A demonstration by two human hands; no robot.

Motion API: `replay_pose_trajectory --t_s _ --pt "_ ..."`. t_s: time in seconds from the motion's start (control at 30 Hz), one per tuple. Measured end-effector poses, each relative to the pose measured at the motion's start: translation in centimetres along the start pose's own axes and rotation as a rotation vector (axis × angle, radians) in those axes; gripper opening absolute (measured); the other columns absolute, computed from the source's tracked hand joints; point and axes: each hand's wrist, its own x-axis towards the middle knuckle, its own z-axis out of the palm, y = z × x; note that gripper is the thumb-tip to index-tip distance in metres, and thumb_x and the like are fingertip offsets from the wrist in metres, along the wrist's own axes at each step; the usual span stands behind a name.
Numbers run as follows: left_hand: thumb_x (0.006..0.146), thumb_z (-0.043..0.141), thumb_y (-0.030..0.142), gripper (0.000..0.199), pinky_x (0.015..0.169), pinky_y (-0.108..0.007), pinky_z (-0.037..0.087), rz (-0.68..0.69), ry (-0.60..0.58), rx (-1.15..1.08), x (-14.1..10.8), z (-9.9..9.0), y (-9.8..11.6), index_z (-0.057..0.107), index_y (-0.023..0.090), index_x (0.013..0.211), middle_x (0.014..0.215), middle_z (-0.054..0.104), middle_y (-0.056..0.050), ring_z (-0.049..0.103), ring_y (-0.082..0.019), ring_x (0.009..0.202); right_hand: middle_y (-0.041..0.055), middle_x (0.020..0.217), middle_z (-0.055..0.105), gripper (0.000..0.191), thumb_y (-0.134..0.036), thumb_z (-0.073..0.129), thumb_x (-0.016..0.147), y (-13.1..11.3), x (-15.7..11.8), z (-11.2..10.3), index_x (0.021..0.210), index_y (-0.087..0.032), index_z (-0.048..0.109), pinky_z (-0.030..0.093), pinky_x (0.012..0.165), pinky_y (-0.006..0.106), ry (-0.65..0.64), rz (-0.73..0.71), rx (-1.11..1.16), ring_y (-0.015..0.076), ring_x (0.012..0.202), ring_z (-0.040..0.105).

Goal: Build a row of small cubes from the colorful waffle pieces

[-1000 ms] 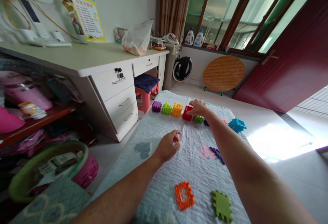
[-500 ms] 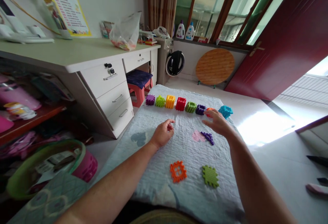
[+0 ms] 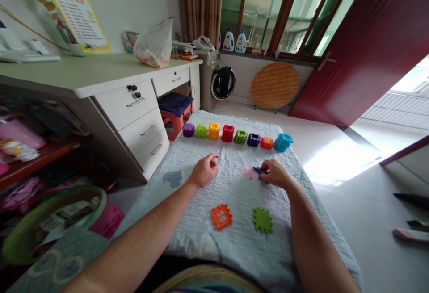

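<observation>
My right hand (image 3: pixel 275 173) has its fingers closed on a dark purple piece (image 3: pixel 259 170) at the cloth's surface, its far part hidden by the fingers. My left hand (image 3: pixel 203 170) rests on the cloth to the left, fingers curled but apart, holding nothing. Nearer to me lie a flat orange piece (image 3: pixel 221 216) with a window pattern and a flat green square piece (image 3: pixel 262 220). Beyond both hands stands a row of colored blocks, among them a red block (image 3: pixel 228 133), an orange block (image 3: pixel 267 142) and a blue block (image 3: pixel 283 142) at the right end.
The cloth-covered table (image 3: pixel 187 199) lies before me. On the left is a desk (image 3: pixel 83 76) with drawers, bearing a plastic bag (image 3: pixel 154 45). A stool (image 3: pixel 176 105), a washing machine (image 3: pixel 208 78) and a round wooden board (image 3: pixel 275 85) are farther back.
My right hand has come back toward me from the orange block and closed on the purple piece. My left hand keeps its pose. The view has shifted slightly.
</observation>
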Motion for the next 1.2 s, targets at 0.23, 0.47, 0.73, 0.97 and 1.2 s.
replay_pose_trajectory --t_s 0.23,0.47,0.73,0.97,1.2 --pt "0.073 0.052 0.013 0.033 0.073 -0.024 0.047 0.001 -0.022 0.011 0.0 0.0 0.1 0.058 0.016 0.106 0.072 0.061 0.001 0.058 -0.013 0.07 0.004 0.086 0.058 0.023 -0.029 0.057 0.069 0.0 -0.1 0.3 0.088 -0.018 0.063 0.043 0.07 0.029 0.166 0.046 0.172 0.0159 0.072 0.054" --pt "0.073 0.051 0.012 0.034 0.073 -0.023 0.047 0.017 -0.02 0.017 0.0 0.1 -0.2 0.058 0.016 0.106 0.072 0.06 0.001 0.058 -0.013 0.07 0.0079 0.1 0.055 0.03 -0.028 0.055 0.07 -0.8 1.7 0.1 0.097 -0.016 0.062 0.047 0.071 0.031 0.342 0.072 0.26 0.0135 0.067 0.056" --pt "0.072 0.052 0.011 0.036 0.072 -0.024 0.046 0.01 -0.046 0.025 0.0 -0.3 0.2 0.06 0.015 0.107 0.074 0.062 -0.001 0.058 -0.014 0.072 0.0092 0.094 0.059 0.034 -0.031 0.054 0.07 -1.3 9.7 -3.6 0.099 -0.017 0.065 0.042 0.082 0.032 0.431 0.208 0.018 0.0226 0.088 0.054" --pt "0.073 0.052 0.012 0.038 0.074 -0.025 0.046 0.004 -0.062 0.027 0.0 -0.3 0.1 0.059 0.014 0.11 0.079 0.063 -0.003 0.059 -0.015 0.075 0.011 0.093 0.06 0.032 -0.036 0.055 0.07 -1.6 13.5 -3.4 0.094 -0.017 0.065 0.042 0.077 0.033 0.331 0.313 -0.073 0.026 0.09 0.054" --pt "0.073 0.051 0.011 0.037 0.074 -0.024 0.046 0.01 -0.101 0.025 -0.1 -0.4 0.6 0.059 0.015 0.109 0.078 0.063 -0.001 0.058 -0.014 0.075 0.0125 0.1 0.056 0.039 -0.046 0.057 0.074 -1.4 13.3 -2.8 0.099 -0.016 0.063 0.041 0.082 0.036 0.385 0.304 -0.029 0.0264 0.093 0.053"
